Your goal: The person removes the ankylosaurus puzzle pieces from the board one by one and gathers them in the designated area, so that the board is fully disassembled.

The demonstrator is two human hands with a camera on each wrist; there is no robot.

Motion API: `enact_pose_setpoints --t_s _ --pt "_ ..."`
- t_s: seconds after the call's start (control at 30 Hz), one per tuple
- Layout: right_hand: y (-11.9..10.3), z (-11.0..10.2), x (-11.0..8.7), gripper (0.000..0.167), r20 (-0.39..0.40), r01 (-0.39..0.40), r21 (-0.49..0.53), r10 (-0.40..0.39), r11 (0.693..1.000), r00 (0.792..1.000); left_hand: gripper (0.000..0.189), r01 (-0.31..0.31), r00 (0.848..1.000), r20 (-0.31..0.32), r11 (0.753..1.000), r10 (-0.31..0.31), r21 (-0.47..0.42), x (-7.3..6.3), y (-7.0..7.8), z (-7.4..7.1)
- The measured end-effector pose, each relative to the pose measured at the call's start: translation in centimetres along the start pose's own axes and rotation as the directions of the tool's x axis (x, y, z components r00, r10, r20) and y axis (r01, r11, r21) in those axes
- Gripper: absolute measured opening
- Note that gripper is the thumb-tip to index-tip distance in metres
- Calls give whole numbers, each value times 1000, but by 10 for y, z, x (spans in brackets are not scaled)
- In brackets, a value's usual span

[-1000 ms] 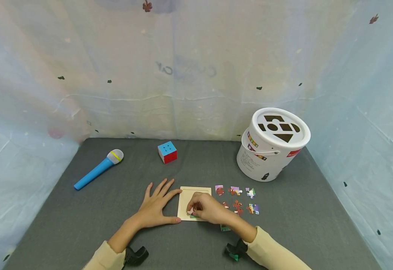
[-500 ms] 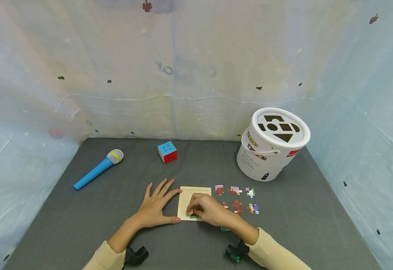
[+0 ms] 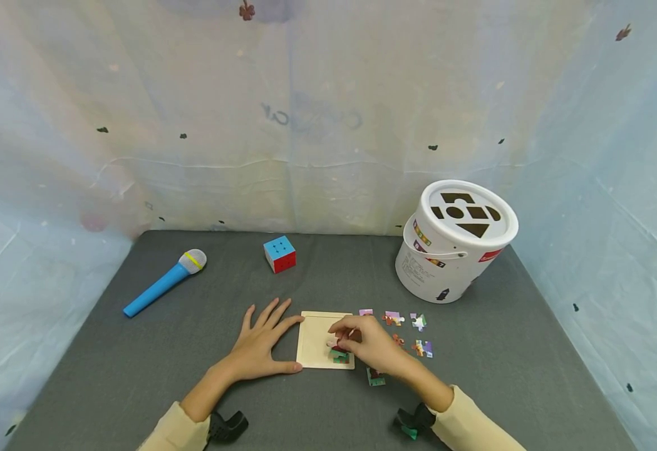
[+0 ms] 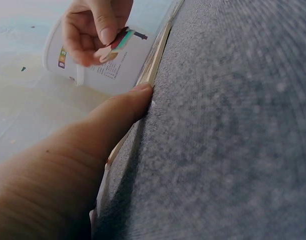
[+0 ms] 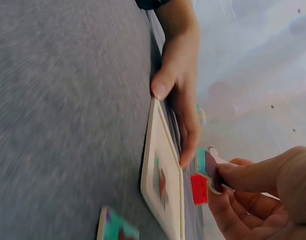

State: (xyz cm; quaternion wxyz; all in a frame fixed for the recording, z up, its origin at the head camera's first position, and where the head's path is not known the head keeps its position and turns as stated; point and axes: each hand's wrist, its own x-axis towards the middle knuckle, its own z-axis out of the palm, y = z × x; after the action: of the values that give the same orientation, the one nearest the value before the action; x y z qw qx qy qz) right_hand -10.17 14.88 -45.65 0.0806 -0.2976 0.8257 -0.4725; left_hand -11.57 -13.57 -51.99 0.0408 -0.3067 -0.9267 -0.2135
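In the head view a pale wooden puzzle tray (image 3: 314, 341) lies on the grey table. My left hand (image 3: 262, 347) rests at its left side, fingers spread, with thumb and index finger touching the tray's edge. Over the tray's right part my right hand (image 3: 369, 343) pinches a jigsaw piece (image 5: 209, 167), dark red and green, between thumb and fingers. The right wrist view shows it tilted and held clear of the tray. Another green and reddish piece (image 3: 341, 360) lies in the tray's lower right corner, partly hidden from above by the held one.
Several loose jigsaw pieces (image 3: 394, 318) lie right of the tray, some hidden by my right hand and forearm. A white bucket (image 3: 438, 269) with a shape-hole lid stands behind them. A puzzle cube (image 3: 280, 254) and a blue toy microphone (image 3: 161, 285) lie farther back.
My right hand has moved right and lifted from the tray's lower middle, still pinching the jigsaw piece. The piece in the tray's corner has come into view. My left hand has not moved.
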Motion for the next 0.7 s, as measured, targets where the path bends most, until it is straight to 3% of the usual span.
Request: enact_pose_setpoints --t_s 0.37,0.7 --pt "17 -24 -27 20 -96 -88 76 95 993 991 94 -8 1000 -11 1000 7 -28 0 0 -1" --pt "24 -55 -57 16 -53 -142 93 148 985 988 92 -9 1000 -15 1000 9 -27 0 1 0"
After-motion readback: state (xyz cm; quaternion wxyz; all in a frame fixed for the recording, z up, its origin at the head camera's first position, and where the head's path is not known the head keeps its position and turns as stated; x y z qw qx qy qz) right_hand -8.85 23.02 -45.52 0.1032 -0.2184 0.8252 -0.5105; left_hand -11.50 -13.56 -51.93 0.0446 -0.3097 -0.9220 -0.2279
